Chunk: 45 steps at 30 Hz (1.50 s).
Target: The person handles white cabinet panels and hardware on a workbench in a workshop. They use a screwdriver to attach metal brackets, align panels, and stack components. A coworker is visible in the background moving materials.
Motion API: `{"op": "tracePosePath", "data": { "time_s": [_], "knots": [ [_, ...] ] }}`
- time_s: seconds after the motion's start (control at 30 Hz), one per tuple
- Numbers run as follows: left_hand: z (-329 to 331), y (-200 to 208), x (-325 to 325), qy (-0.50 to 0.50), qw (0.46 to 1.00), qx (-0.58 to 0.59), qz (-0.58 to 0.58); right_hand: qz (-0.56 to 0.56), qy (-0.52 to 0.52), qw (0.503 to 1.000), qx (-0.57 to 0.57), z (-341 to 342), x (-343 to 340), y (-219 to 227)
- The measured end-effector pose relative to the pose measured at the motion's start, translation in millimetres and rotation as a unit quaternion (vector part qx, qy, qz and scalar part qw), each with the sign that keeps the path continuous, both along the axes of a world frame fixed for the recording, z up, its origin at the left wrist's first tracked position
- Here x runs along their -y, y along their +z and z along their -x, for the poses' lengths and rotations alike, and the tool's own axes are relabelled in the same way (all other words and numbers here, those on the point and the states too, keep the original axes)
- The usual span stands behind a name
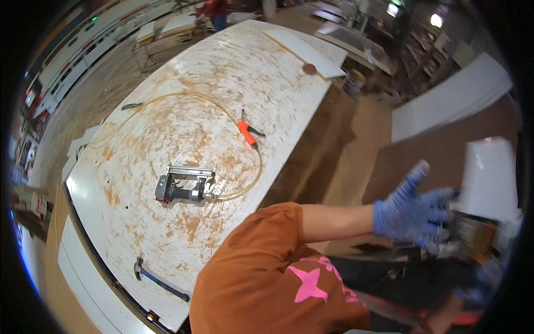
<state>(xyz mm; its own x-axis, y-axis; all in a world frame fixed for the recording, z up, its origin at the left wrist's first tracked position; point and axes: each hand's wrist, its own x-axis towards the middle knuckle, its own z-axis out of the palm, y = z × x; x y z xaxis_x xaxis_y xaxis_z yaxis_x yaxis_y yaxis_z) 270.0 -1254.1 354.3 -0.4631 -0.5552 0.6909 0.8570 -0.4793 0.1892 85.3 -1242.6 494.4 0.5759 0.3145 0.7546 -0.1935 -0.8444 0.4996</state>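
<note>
Box [477,240], yellowish and dark, stands well to the right of the nail gun [182,193], over by the person's hands; it is blurred, so its exact shape is hard to make out. A glossy white sheet [489,178] rises just behind it, also far right of the nail gun. The left hand [411,212], in a blue glove, reaches out to the right of the nail gun with its fingers spread wide and its thumb raised. Its fingertips are right beside the box, but whether they touch it I cannot tell. The right hand [485,281], gloved in blue too, is lower and farther from the nail gun, near the box; it is too blurred to tell whether its grip is wide, narrow or around something.

The nail gun lies on its side on a scuffed white table [250,61] with brown smears. A yellowish hose [261,167] curves away from its right end up to an orange blow gun [245,133], which lies beyond and to the right of the nail gun. A hammer [161,283] with a blue and black handle lies nearer the person than the nail gun. Far beyond the nail gun are a white panel [306,53] and a round brown disc [309,69].
</note>
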Motion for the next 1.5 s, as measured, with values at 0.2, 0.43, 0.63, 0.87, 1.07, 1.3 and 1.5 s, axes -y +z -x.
{"op": "tracePosePath", "data": {
  "time_s": [0.2, 0.43, 0.63, 0.87, 1.07, 1.3, 1.5],
  "knots": [
    [-78.5, -121.2, -32.3, 0.282, 0.922, 0.059, -0.258, -0.122, 0.166, 0.972, -0.113, -110.4, 26.1, -185.7],
    [-136.4, -171.0, -63.3, 0.275, 0.920, -0.001, -0.279, -0.228, 0.227, 0.932, -0.168, -148.1, 15.6, -202.0],
    [-144.3, -186.7, -70.8, 0.361, 0.884, 0.020, -0.297, -0.300, 0.007, 0.948, -0.107, -170.4, 28.4, -192.9],
    [-125.6, -210.1, -65.1, 0.442, 0.785, 0.166, -0.401, -0.390, -0.307, 0.705, -0.506, -227.7, 28.5, -195.9],
    [-143.7, -222.1, -75.6, 0.349, 0.860, 0.006, -0.373, -0.785, 0.056, 0.583, -0.200, -179.2, 59.3, -194.3],
    [-126.2, -239.2, -85.7, 0.323, 0.828, 0.029, -0.459, -0.697, 0.021, 0.682, -0.222, -203.4, 56.1, -239.5],
    [-130.1, -213.2, -94.3, 0.398, 0.817, 0.020, -0.417, -0.790, -0.012, 0.586, -0.181, -196.4, 38.6, -209.6]
  ]
}}
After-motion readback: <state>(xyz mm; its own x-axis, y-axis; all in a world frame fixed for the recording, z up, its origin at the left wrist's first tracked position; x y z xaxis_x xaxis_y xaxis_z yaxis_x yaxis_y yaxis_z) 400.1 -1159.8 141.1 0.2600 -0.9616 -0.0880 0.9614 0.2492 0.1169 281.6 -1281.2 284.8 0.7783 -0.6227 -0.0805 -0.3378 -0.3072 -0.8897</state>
